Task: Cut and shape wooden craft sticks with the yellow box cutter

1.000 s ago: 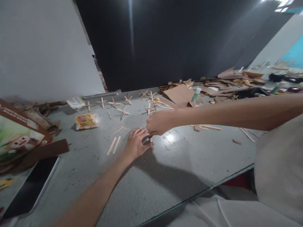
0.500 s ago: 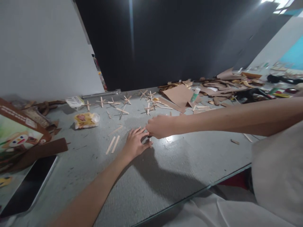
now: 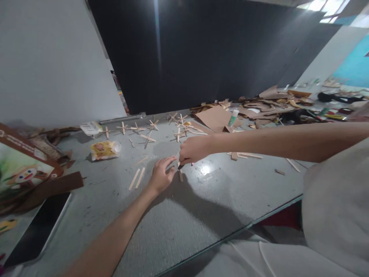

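Stick of pale wood lies on the grey table right below the grip, near end poking out toward the cam, far end partly hidden by R hand. R fingers are pinched on a slim dark tool, tip at the stick; too small for me to ID. L hand rests just left of it, thumb & index apart, nothing held AFAICT; can't tell if the index tip touches the stick.

Handling, my guess: v. light, dry, stiff but thin, so it'd prob. skid or pivot under side load & could split along the grain. I'd pin it flat w/ a fingertip either side of the tool, or pinch the long edges nr. mid, not the ends.

Left of the grip, clear of L hand: two loose sticks, roughly parallel. Farther up-left, a yellow packet. Straight beyond the grip, crossed sticks, several sets. Beyond R forearm, a green/white tube, prob. glue, w/ brown card beside it. Farthest back, a black panel.
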A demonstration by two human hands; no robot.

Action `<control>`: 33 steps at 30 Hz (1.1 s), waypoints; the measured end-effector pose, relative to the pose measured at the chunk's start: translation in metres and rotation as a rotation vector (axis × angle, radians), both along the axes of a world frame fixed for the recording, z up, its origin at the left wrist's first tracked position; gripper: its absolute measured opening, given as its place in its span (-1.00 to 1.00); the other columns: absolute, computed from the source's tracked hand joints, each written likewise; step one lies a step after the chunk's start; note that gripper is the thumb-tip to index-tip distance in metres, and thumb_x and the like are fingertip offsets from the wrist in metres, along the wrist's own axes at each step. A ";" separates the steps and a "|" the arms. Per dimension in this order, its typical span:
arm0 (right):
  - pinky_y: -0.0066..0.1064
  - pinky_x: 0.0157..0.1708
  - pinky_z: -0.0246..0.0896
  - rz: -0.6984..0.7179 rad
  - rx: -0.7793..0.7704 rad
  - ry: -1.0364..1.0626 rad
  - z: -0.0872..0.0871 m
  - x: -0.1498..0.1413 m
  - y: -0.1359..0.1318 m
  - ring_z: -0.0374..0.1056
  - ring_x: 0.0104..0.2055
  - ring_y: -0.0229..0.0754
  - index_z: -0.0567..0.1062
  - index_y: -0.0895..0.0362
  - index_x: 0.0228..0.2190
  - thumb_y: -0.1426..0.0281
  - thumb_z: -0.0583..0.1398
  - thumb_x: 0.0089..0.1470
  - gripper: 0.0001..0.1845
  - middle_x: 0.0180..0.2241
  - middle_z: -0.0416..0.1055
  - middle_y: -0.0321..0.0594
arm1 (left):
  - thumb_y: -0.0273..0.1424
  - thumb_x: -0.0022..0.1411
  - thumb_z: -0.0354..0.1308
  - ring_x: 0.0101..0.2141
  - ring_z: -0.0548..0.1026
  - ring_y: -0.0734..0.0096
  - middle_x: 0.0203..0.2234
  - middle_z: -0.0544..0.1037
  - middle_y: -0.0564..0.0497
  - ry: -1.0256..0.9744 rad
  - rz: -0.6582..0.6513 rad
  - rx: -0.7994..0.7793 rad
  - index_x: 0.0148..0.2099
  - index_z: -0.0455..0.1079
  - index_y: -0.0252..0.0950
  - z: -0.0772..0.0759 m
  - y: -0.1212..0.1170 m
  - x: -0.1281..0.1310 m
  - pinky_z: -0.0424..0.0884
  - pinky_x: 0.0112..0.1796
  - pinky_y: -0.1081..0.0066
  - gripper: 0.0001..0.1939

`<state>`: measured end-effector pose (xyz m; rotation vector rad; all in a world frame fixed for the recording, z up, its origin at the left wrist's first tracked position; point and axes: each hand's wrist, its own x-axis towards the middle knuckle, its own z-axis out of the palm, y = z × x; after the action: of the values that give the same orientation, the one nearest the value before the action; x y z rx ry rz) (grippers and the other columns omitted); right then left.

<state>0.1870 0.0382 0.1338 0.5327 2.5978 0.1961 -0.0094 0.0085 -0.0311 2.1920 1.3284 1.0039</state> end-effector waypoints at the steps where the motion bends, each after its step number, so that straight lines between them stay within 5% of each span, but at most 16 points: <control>1: -0.30 -0.35 0.10 0.001 0.000 0.006 0.000 0.000 -0.001 0.48 -0.31 -0.11 0.72 0.18 -0.04 0.37 0.09 0.48 -0.61 -0.20 0.68 -0.01 | -0.46 0.29 0.08 0.23 0.54 0.04 0.19 0.62 -0.18 -0.075 0.030 -0.029 0.16 0.54 -0.22 0.002 0.000 -0.001 0.38 0.29 -0.03 -0.56; 6: -0.29 -0.40 0.04 0.021 0.020 0.010 -0.001 -0.001 -0.005 0.47 -0.34 -0.12 0.73 0.19 -0.10 0.42 0.10 0.47 -0.62 -0.24 0.68 -0.03 | -0.54 0.17 0.06 0.14 0.60 0.03 0.06 0.69 -0.18 -0.249 0.169 -0.099 0.04 0.55 -0.26 0.006 0.002 -0.005 0.48 0.21 0.00 -0.57; 17: -0.32 -0.41 0.02 0.078 0.121 -0.027 -0.008 -0.008 -0.011 0.43 -0.43 -0.16 0.72 0.15 -0.26 0.47 0.19 0.39 -0.72 -0.40 0.62 -0.13 | -0.59 0.16 0.11 0.09 0.60 0.04 -0.02 0.69 -0.16 -0.075 0.120 -0.045 0.00 0.59 -0.24 0.004 0.001 0.003 0.51 0.17 0.00 -0.60; 23: -0.29 -0.38 0.08 0.062 0.088 -0.103 -0.006 -0.016 -0.012 0.44 -0.41 -0.09 0.71 0.23 -0.27 0.51 0.15 0.37 -0.69 -0.40 0.61 -0.05 | -0.47 0.30 0.06 0.10 0.60 0.09 0.03 0.67 -0.16 -0.198 0.129 -0.014 0.05 0.56 -0.24 0.005 -0.003 0.003 0.50 0.17 0.07 -0.65; 27: -0.28 -0.39 0.10 0.048 0.023 -0.083 -0.003 -0.019 -0.001 0.39 -0.46 -0.12 0.71 0.23 -0.28 0.45 0.14 0.39 -0.66 -0.40 0.60 -0.08 | -0.30 0.46 -0.03 0.12 0.58 0.10 0.05 0.67 -0.17 -0.354 0.111 0.054 0.06 0.54 -0.25 0.032 -0.002 0.007 0.46 0.19 0.10 -0.66; 33: -0.23 -0.21 0.23 0.078 -0.047 0.009 -0.014 -0.022 0.014 0.47 -0.26 0.00 0.69 0.20 -0.33 0.49 0.22 0.28 -0.78 -0.35 0.63 -0.08 | -0.14 0.51 -0.09 0.09 0.59 0.12 0.02 0.68 -0.14 -0.486 -0.145 0.084 0.01 0.56 -0.25 0.085 0.023 0.041 0.44 0.15 0.18 -0.56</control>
<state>0.1654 0.0519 0.1194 0.4170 2.6271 0.1578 0.0317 0.0313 0.0535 1.8949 0.9073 1.4361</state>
